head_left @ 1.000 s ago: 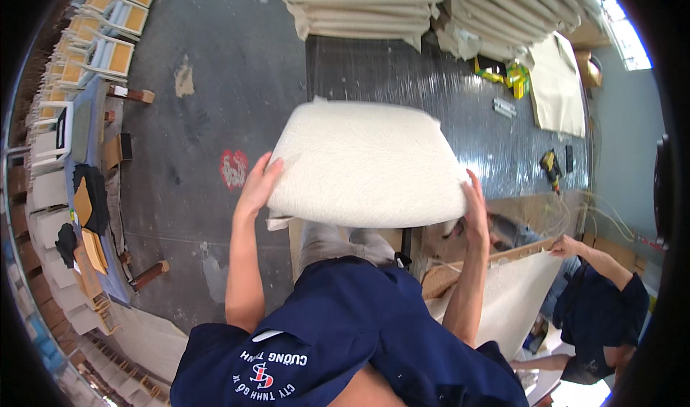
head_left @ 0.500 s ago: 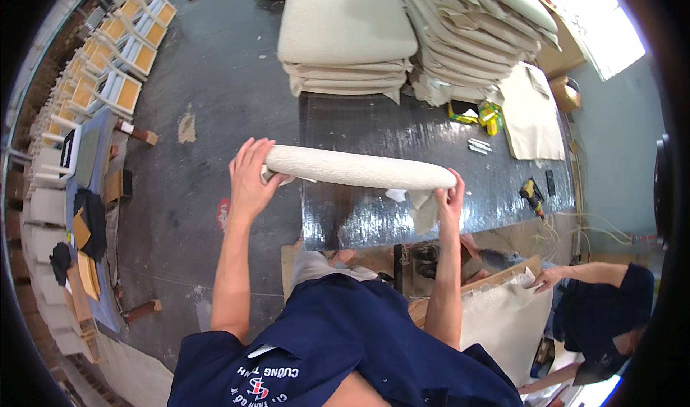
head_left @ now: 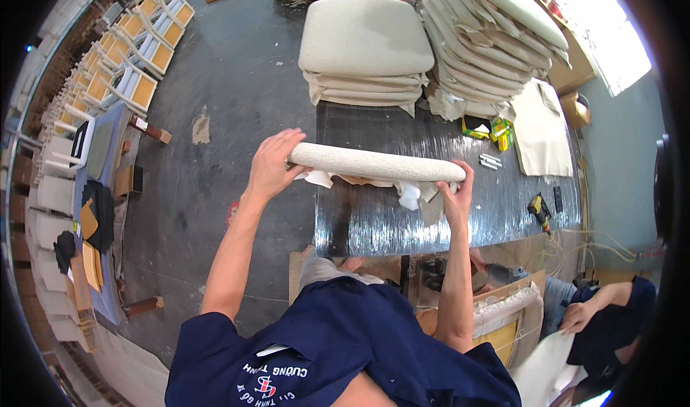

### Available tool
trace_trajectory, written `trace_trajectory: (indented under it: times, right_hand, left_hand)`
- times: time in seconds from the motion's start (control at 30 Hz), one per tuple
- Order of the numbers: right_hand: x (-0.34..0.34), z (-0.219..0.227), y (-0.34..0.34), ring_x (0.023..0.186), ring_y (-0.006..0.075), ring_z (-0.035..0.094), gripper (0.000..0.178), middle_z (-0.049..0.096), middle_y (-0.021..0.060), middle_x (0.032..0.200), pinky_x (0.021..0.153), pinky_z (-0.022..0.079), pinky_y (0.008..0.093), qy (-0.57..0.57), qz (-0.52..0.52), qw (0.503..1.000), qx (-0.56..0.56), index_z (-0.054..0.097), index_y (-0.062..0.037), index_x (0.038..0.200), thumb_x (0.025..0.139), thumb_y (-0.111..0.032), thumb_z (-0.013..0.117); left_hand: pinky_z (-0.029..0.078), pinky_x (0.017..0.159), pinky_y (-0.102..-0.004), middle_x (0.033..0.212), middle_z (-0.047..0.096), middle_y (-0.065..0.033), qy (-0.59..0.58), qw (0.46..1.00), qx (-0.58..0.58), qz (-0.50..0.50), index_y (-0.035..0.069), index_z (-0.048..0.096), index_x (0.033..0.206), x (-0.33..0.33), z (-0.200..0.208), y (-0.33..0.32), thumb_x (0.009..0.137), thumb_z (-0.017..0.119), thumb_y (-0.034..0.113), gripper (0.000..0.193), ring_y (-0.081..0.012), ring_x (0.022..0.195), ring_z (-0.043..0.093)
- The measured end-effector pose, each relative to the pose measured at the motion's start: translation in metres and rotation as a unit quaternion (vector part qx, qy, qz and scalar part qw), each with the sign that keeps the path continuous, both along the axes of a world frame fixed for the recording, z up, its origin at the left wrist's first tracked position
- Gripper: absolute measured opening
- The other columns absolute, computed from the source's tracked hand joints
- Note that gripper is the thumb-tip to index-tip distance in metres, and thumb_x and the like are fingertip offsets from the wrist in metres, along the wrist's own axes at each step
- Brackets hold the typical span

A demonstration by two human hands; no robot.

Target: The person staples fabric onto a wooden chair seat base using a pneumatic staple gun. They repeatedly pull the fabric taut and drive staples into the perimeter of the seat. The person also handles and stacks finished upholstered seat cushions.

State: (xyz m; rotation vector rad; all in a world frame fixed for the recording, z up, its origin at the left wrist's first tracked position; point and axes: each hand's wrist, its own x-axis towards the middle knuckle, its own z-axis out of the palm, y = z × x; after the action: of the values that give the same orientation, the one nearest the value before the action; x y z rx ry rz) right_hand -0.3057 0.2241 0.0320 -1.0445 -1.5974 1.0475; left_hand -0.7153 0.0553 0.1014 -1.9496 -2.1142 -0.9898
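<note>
A cream upholstered seat cushion (head_left: 377,162) is held nearly edge-on above the dark, shiny table (head_left: 345,220). My left hand (head_left: 277,164) grips its left end, fingers over the top and thumb below. At the other end, my right hand (head_left: 456,190) pinches the corner between fingers and thumb. Loose fabric edges and a white tuft (head_left: 409,195) hang from the underside. Beyond it stands a short stack of similar cushions (head_left: 366,37), and to the right of that a taller stack (head_left: 481,55).
A yellow-and-black power tool (head_left: 539,211) lies at the table's right, near small white sticks (head_left: 490,161) and yellow-green boxes (head_left: 502,134). At the lower right a co-worker (head_left: 604,328) handles cream fabric. Rows of chair frames (head_left: 136,55) line the left.
The cushion has tipped a little, and more loose fabric and the white tuft show below it. The co-worker's fabric has moved down, uncovering a yellow-based frame. The whole view has shifted slightly.
</note>
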Motion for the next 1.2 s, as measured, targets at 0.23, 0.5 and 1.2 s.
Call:
trace_trajectory:
  times: [0.23, 0.5, 1.2]
  right_hand:
    - [-0.028, 0.002, 0.006, 0.115, 0.0283, 0.064, 0.065, 0.064, 0.0122, 0.126, 0.103, 0.051, 0.0432, -0.056, -0.071, 0.993, 0.076, 0.055, -0.0043, 0.137, 0.085, -0.018, 0.092]
    - [-0.057, 0.022, 0.006, 0.120, 0.0270, 0.059, 0.065, 0.063, 0.0149, 0.126, 0.107, 0.047, 0.0425, -0.053, -0.048, 0.996, 0.046, 0.053, -0.0035, 0.136, 0.085, -0.018, 0.091]
    - [0.042, 0.075, -0.062, 0.144, 0.0391, 0.053, 0.085, 0.057, 0.0245, 0.153, 0.116, 0.043, 0.0503, -0.435, 0.038, 0.887, 0.151, 0.051, -0.0036, 0.155, 0.081, -0.021, 0.088]
  left_hand:
    - [0.057, 0.104, -0.0465, 0.123, 0.078, -0.0156, -0.036, 0.991, -0.068, -0.105, 0.004, 0.075, 0.125, 0.019, 0.016, 0.034, 0.076, 0.091, 0.021, 0.055, -0.0349, 0.119, 0.073]
    - [0.049, 0.117, -0.0497, 0.147, 0.065, -0.0240, -0.157, 0.926, 0.001, -0.344, 0.005, 0.067, 0.138, 0.185, 0.053, 0.112, 0.076, 0.081, 0.023, 0.066, -0.0376, 0.134, 0.065]
    - [0.024, 0.130, -0.0543, 0.165, 0.037, -0.0215, -0.486, 0.868, 0.067, -0.072, 0.010, 0.045, 0.156, 0.052, -0.036, 0.029, 0.069, 0.102, 0.020, 0.104, -0.0447, 0.159, 0.030]
